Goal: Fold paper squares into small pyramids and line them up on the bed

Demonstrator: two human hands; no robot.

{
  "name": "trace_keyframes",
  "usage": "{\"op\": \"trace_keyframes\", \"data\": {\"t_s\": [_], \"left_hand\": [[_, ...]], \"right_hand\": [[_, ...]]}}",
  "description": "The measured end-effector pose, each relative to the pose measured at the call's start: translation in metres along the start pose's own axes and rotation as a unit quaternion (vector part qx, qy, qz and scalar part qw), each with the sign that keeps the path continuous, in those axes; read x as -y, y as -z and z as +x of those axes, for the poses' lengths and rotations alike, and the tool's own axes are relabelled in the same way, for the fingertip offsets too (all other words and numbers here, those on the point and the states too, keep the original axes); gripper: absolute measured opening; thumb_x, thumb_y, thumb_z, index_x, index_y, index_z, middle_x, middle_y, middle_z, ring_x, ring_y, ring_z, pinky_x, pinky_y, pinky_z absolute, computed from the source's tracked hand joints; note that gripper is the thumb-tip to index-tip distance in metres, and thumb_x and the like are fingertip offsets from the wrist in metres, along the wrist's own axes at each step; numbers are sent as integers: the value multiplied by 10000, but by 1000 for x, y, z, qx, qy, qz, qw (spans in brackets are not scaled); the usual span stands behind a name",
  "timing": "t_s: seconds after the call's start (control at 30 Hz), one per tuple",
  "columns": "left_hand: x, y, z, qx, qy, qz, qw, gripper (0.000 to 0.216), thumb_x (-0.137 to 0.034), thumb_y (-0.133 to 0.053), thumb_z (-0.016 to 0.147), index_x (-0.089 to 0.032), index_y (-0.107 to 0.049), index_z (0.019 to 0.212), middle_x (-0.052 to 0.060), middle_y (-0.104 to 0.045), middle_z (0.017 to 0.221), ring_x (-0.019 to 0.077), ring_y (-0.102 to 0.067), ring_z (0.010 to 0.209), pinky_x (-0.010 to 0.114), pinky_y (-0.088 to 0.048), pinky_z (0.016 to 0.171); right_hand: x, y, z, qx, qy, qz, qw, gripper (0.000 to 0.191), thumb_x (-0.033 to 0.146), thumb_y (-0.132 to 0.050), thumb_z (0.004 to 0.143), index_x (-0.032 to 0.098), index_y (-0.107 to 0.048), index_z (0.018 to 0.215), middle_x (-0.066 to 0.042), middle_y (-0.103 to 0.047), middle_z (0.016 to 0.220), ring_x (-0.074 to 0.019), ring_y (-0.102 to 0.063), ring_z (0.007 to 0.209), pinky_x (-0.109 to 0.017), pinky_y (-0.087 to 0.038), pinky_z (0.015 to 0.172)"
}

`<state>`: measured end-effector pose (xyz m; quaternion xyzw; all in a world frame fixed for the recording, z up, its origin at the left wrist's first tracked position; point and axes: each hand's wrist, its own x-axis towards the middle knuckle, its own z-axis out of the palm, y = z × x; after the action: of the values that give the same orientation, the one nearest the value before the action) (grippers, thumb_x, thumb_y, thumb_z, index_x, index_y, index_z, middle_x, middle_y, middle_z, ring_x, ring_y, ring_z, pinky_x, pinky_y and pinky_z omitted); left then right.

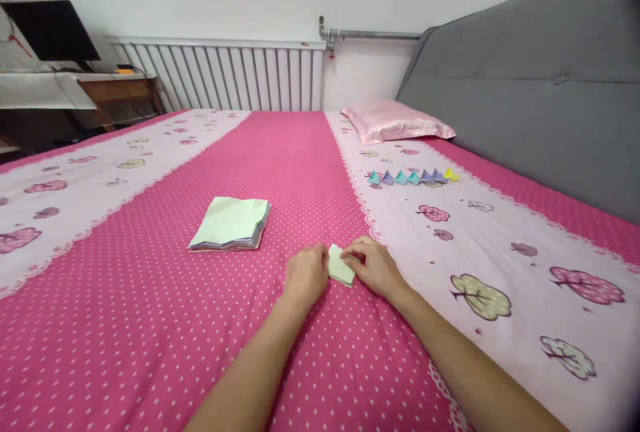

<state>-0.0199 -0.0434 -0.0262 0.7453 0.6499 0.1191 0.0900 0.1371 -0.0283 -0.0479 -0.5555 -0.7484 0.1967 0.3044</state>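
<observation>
A small folded piece of pale green paper (pixel 341 267) lies on the pink dotted bedspread between my hands. My left hand (pixel 307 273) is closed at the paper's left edge, its fingertips partly hidden behind the knuckles. On the other side, my right hand (pixel 374 264) pinches the paper's right edge with thumb and fingers bent. Up and to the left sits a stack of square paper sheets (pixel 231 221), pale green on top with other colours below. A row of several folded paper shapes (pixel 407 177) in blue, purple and yellow stands on the white printed strip.
The bedspread (pixel 165 299) spreads under everything. A pink pillow (pixel 397 121) rests against the grey headboard (pixel 520 79) at the right. Behind the bed are a white radiator (pixel 225 75) and a pipe (pixel 375 35). A monitor (pixel 53 31) stands on a desk at the far left.
</observation>
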Motion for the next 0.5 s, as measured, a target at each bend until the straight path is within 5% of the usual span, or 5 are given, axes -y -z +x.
{"op": "trace_keyframes", "data": {"t_s": [0.17, 0.5], "left_hand": [[0, -6, 2, 8, -14, -31, 999, 202, -341, -469, 794, -207, -589, 886, 64, -658, 812, 201, -605, 747, 279, -403, 624], [8, 0, 5, 34, 13, -50, 998, 266, -149, -451, 752, -225, -653, 907, 78, -679, 876, 211, -616, 806, 296, -427, 677]], "right_hand": [[4, -5, 0, -3, -22, -15, 1000, 166, 292, -612, 702, 211, -669, 834, -44, -585, 881, -172, -556, 798, -295, -450, 701], [-13, 8, 4, 23, -5, -7, 1000, 408, -22, -433, 646, 216, -704, 838, -28, -623, 875, -149, -576, 797, -283, -455, 762]]}}
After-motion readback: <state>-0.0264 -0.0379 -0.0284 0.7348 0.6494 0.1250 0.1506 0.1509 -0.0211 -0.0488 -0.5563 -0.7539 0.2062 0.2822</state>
